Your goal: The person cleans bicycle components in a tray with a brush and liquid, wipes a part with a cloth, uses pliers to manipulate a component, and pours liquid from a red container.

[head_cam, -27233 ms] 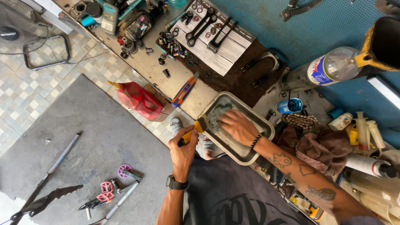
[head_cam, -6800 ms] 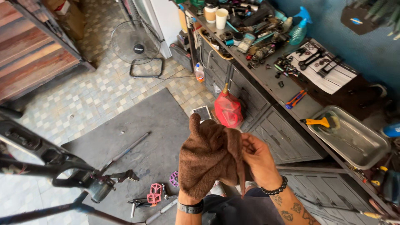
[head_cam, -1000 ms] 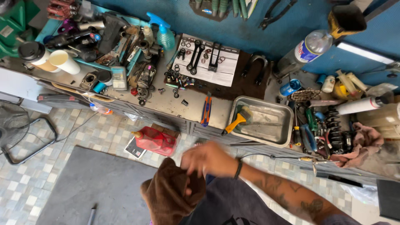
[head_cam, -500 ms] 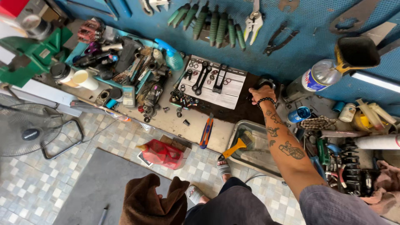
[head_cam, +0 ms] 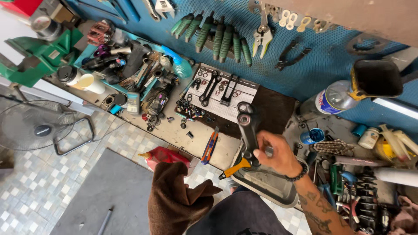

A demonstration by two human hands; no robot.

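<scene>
My right hand [head_cam: 275,153] is shut on the lower end of a black bicycle crank arm [head_cam: 248,127], held upright above a metal tray [head_cam: 272,192]. A yellow-handled brush [head_cam: 235,168] lies across the tray's near-left corner, just below the crank. A brown rag [head_cam: 174,201] stands up at the bottom of the head view, draped over my left hand, which is hidden under it. My tattooed right forearm [head_cam: 320,209] runs in from the lower right.
A cluttered workbench [head_cam: 183,132] carries a white sheet with black spanners [head_cam: 220,89], an orange-and-blue knife [head_cam: 210,146] and several small parts. Green-handled tools [head_cam: 217,39] hang on the blue pegboard. A red bag [head_cam: 164,156], a grey mat [head_cam: 106,196] and a fan [head_cam: 39,130] are on the tiled floor.
My right hand reached to the back of the bench, took up the black crank arm and brought it over the tray. The rag has stayed low on my left.
</scene>
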